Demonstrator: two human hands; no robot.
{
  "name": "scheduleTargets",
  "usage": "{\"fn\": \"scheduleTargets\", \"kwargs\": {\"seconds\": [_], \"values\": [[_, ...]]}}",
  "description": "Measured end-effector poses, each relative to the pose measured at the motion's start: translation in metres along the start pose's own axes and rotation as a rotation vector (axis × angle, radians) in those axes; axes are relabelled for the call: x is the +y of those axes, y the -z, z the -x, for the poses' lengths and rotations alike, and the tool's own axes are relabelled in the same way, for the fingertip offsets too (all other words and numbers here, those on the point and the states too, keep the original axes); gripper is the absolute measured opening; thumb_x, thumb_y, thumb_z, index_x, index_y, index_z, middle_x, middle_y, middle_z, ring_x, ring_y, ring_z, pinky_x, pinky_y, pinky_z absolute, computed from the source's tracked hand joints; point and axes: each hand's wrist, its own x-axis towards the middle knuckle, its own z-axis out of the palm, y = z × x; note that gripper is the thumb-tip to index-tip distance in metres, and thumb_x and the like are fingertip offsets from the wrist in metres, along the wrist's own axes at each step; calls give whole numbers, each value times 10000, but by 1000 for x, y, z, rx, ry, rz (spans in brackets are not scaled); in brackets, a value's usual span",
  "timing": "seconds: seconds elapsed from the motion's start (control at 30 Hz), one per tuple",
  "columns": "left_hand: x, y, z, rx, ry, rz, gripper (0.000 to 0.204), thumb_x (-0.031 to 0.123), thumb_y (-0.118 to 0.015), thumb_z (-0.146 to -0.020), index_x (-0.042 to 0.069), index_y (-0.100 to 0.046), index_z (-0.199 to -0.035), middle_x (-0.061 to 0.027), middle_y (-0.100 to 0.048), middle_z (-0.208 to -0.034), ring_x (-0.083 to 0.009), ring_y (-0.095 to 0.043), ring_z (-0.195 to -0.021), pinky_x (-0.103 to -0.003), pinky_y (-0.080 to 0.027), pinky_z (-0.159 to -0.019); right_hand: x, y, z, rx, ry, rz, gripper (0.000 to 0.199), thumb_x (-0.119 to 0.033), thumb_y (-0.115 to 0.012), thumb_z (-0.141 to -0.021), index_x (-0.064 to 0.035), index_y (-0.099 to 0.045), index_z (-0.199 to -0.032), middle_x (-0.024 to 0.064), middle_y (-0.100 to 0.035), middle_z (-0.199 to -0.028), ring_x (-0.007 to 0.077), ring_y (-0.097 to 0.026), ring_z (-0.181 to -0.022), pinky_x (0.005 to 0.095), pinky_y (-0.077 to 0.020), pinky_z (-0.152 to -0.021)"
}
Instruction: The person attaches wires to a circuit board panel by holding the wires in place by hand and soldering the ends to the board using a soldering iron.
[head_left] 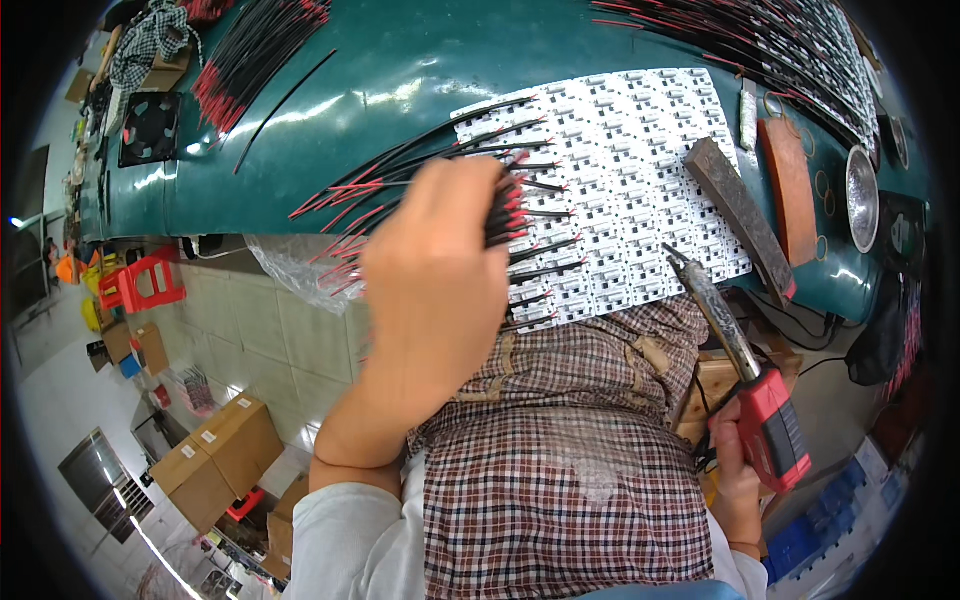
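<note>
My left hand (pixel 435 275) is closed around a bundle of short black wires with red ends (pixel 503 212), above the left part of a white circuit board panel (pixel 625 190). Along that panel's left side, several black wires (pixel 545 248) lie in a row, their other ends fanning out past my hand. My right hand (pixel 735 450) grips a soldering iron (pixel 777 430) by its red and black handle. The iron's dark tip points up and left, over the lower right part of the panel. My left fingertips are partly hidden behind the hand.
A dark bar (pixel 738 215) lies across the panel's right edge, beside an orange-brown block (pixel 788 190) and a metal bowl (pixel 862 200). Wire piles rest at the back left (pixel 262 60) and back right (pixel 700 30). Plastic film (pixel 310 270) hangs at the table's front edge.
</note>
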Motion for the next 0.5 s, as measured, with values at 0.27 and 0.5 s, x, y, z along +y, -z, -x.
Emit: {"fn": "scheduleTargets", "kwargs": {"seconds": [0.27,0.5], "values": [[9,-13,29,-324,44,305,163,40,-726,-865,49,-603,-972,-94,-690,-762,-234,-660,-606,-329,-480,-572,-11,-24,-15,-45,274,-122,257,-25,-719,-652,-13,-673,-904,125,-629,-784,305,-610,-608,366,-493,-558],[10,-26,40,-330,-17,232,213,-8,-706,-812,52,-623,-999,-119,-697,-812,-307,-696,-721,-391,-517,-635,-16,-28,-17,13,298,-104,290,-39,-729,-637,3,-676,-919,139,-653,-813,316,-647,-646,361,-523,-592]]}}
